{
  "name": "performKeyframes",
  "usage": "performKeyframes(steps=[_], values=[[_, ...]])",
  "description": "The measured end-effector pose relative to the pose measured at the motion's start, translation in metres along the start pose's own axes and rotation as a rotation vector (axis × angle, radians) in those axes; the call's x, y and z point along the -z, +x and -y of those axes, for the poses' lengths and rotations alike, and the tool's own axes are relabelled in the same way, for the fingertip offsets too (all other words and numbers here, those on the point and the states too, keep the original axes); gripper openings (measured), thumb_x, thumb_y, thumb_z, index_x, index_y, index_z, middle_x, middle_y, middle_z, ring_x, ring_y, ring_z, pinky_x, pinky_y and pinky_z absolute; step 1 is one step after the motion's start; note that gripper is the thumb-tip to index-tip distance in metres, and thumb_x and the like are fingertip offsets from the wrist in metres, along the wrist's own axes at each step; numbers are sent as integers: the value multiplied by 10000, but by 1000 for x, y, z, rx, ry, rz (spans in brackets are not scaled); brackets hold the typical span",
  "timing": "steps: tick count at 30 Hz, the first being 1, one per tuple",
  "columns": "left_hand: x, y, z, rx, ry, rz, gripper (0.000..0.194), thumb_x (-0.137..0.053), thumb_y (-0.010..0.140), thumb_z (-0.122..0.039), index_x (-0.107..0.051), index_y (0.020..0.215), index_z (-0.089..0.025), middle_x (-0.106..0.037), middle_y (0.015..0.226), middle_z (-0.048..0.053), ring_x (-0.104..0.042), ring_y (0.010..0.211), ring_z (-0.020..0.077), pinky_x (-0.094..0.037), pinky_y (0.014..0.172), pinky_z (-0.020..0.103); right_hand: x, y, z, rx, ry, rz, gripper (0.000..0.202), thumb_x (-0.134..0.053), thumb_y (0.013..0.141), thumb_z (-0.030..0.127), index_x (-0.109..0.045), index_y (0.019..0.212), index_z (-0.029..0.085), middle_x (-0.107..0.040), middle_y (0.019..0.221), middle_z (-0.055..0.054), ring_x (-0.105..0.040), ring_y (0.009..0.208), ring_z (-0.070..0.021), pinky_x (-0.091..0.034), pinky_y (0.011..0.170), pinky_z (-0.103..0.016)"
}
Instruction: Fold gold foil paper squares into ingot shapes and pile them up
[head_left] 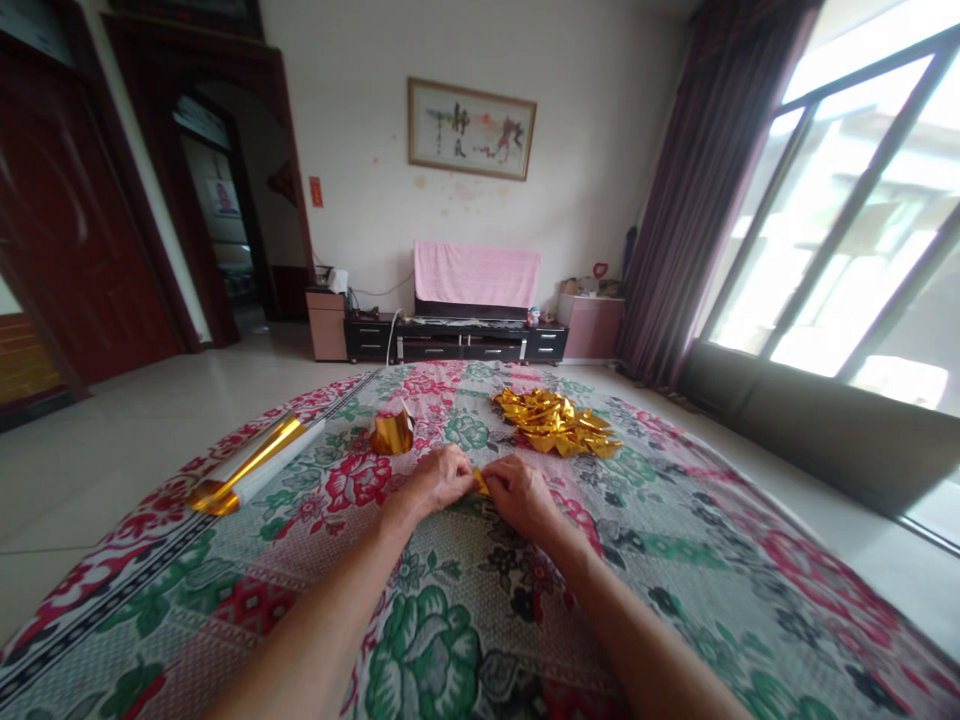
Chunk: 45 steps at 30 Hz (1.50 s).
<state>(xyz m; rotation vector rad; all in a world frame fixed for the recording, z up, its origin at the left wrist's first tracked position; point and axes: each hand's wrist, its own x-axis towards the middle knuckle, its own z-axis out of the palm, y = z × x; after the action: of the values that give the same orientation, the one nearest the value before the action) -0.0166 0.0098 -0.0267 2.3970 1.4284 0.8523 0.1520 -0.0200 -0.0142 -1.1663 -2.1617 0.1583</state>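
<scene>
Between my two hands is a small piece of gold foil paper (481,484), mostly hidden by the fingers. My left hand (442,476) is closed, pinching its left side. From the right, my right hand (519,492) pinches it too, fingers curled. Just beyond my right hand lies a heap of folded gold foil pieces (559,422). A curled gold foil sheet (392,432) stands past my left hand. Farther left rests a long roll of gold foil with white backing (259,462).
A floral cloth (315,590) in green, red and grey covers the surface under my hands. Across the room, a low black cabinet (465,345) stands against the wall, with a pink cloth (477,273) draped over something on it. Windows and a purple curtain (720,170) are on the right.
</scene>
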Motion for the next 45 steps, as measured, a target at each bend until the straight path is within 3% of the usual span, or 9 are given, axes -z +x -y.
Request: performKeyframes(steps=[12, 19, 27, 33, 45], values=[[2, 0, 1, -1, -7, 41, 179, -512, 713, -211, -639, 597, -163, -647, 810, 38, -569, 781, 134, -439, 743, 218, -8, 4, -1, -133, -37, -10, 157, -505, 688, 120, -629, 601, 158, -600, 649, -27, -520, 650, -120, -350, 603, -199], [10, 1, -2, 23, -40, 94, 273, -447, 744, -195, -606, 526, -158, -661, 809, 48, -575, 784, 134, -443, 720, 213, -7, 4, 2, -129, -32, -11, 157, -500, 690, 119, -617, 593, 157, -578, 635, -23, -512, 639, -116, -342, 593, -196], [8, -2, -3, 24, -92, 45, 185, -506, 690, -206, -628, 558, -160, -664, 789, 24, -580, 773, 130, -445, 728, 194, -6, 4, 1, -131, -44, -8, 150, -504, 693, 119, -614, 601, 163, -581, 646, -26, -517, 643, -118, -340, 590, -196], [1, -2, 4, 67, -85, 17, 127, -559, 648, -234, -669, 659, -171, -649, 829, 29, -583, 774, 137, -451, 755, 212, -7, 4, 0, -139, -38, -12, 144, -505, 695, 126, -622, 619, 161, -585, 656, -28, -518, 643, -119, -339, 591, -197], [-2, 0, 10, 83, -113, 53, 203, -581, 667, -267, -718, 802, -203, -631, 882, 36, -585, 833, 151, -447, 799, 230, -3, 1, 1, -140, -27, 15, 140, -516, 725, 130, -644, 774, 159, -605, 774, -50, -550, 730, -139, -375, 662, -212]])
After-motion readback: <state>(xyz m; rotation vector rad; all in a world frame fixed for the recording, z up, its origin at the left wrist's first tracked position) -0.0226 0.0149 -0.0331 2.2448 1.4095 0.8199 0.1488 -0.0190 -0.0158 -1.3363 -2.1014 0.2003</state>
